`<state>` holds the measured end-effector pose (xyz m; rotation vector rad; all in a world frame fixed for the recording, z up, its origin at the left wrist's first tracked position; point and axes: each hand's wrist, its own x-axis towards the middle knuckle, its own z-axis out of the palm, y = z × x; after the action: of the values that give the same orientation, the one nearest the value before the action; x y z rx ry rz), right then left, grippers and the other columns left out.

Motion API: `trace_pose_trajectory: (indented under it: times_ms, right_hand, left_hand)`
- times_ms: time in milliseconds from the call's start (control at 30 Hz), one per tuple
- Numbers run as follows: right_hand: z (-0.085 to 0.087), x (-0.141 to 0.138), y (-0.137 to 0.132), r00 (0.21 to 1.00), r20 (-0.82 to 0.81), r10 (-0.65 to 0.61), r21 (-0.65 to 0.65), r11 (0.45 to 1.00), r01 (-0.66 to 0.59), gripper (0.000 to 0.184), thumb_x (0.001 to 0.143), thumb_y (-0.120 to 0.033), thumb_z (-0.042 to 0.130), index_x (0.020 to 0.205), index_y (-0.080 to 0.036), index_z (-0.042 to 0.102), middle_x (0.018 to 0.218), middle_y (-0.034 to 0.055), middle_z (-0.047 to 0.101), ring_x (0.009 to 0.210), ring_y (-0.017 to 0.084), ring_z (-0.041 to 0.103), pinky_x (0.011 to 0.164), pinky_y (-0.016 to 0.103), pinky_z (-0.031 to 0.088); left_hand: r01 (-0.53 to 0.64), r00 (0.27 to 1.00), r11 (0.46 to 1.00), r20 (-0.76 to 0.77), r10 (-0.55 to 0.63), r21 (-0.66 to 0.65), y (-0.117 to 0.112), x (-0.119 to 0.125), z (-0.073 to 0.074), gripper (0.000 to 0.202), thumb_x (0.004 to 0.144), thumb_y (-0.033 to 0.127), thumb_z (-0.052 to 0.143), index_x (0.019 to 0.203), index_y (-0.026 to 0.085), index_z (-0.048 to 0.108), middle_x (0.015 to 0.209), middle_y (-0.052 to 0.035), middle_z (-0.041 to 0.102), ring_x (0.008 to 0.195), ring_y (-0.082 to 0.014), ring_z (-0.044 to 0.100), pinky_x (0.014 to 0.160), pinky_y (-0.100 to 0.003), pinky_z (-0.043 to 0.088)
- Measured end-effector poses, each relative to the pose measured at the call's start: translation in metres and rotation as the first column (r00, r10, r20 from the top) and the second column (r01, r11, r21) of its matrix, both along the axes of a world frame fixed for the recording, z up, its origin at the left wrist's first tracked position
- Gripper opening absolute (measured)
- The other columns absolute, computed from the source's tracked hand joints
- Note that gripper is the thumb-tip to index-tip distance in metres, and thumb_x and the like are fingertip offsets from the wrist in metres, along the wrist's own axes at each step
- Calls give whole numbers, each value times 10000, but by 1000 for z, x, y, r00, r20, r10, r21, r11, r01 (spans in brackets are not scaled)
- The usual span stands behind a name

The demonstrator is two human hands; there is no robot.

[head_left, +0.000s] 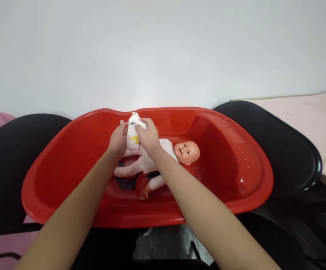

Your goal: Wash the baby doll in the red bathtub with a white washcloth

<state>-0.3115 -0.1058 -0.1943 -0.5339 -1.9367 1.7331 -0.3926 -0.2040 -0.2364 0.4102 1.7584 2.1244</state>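
The left hand [118, 140] and right hand [149, 137] both grip 1 bunched white cloth [133, 135] over the middle of the red baby tub [222, 161]. A clothed baby doll [185, 152] lies inside the tub. The cloth seems not yet pressed against it.

red tub [236, 195], white yellow-printed cloth [133, 133]

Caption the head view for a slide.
Over a doll in a red tub, left hand and right hand grip a white cloth.
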Motion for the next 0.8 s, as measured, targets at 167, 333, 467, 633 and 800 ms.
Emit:
trace_pose_trajectory:
  times_ms: [167, 333, 467, 633, 800]
  right_hand:
    - [1, -6, 10, 974, -150, -171, -375, 921, 104, 402, 784, -320, 566, 1173, -221, 541, 1210, 65, 615, 1067, 208, 626, 921, 348, 526]
    - [10, -1, 21, 964, -241, -113, -445, 896, -6, 641, 757, -208, 482, 1389, -215, 377, 1393, 114, 539, 1109, 203, 636, 878, 338, 561]
    - [18, 10, 28, 976, -193, -102, -503, 864, -9, 758, 733, -157, 507, 1457, -248, 305, 1355, 112, 580, 1042, 217, 664, 824, 371, 584]
    - [31, 23, 36, 964, -264, -20, -590, 794, -145, 581, 759, -203, 604, 1318, -225, 446, 1189, 91, 663, 981, 231, 679, 834, 398, 588]
    - [51, 43, 44, 914, -300, 272, -522, 756, -396, 324, 763, -326, 720, 1025, -179, 599, 1031, 85, 705, 961, 231, 685, 895, 368, 565]
  left_hand:
    - [220, 975, 970, 20, -223, 99, 8, 32, 18, 482, 861, 548, 695, 1149, 168, 628, 968, -82, 715, 848, -227, 696, 758, -350, 567]
    - [286, 958, 958, -5, -286, 16, 7, 42, 21, 592, 803, 334, 792, 1339, 202, 580, 1253, -106, 686, 995, -247, 695, 848, -353, 560]
    - [206, 978, 978, 12, -207, 28, 5, 41, 29, 622, 825, 335, 754, 1399, 201, 554, 1245, -110, 695, 938, -238, 696, 783, -338, 556]
    - [307, 949, 946, 39, -312, 106, 1, 46, 57, 544, 865, 430, 707, 1317, 141, 614, 1157, -137, 709, 849, -206, 676, 727, -310, 540]
    - [370, 929, 924, -13, -370, 94, -20, 75, 94, 740, 845, 547, 708, 1475, 225, 493, 1229, -130, 678, 937, -248, 677, 777, -333, 536]
